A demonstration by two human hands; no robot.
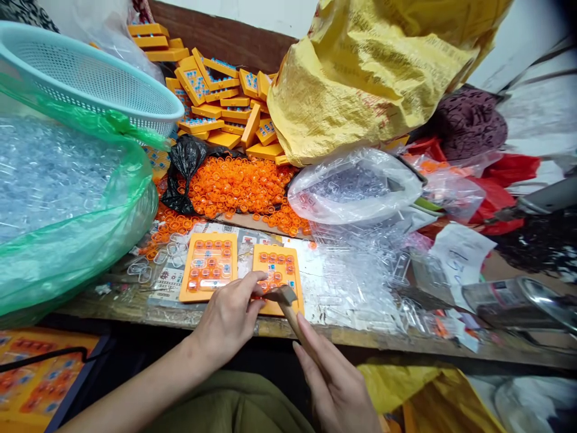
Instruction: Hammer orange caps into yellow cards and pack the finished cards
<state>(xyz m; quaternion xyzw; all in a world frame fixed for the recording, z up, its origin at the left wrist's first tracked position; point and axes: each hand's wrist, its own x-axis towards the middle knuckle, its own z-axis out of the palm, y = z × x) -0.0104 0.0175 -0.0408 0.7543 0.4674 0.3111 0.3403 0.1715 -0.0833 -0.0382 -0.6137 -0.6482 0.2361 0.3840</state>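
My right hand [333, 379] is closed round the wooden handle of a small hammer [303, 337]. The metal head of the hammer lies over the lower part of a yellow-orange plate [295, 294] with orange rings and blue spots. At that plate's left side, my left hand [232, 313] has its thumb and fingers pinched close to the hammer head; what they hold, if anything, is hidden. Just to the left lies a second such plate [186, 282], filled with orange rings and clear pieces, touched by neither hand.
Orange rings [238, 183] are heaped behind the plates, with stacked yellow blocks [220, 111] beyond. A green bag [130, 222] of clear pieces and a blue basket [166, 111] stand left. To the right are a white plastic bag [311, 207], a yellow sack [351, 90] and a glass [505, 300].
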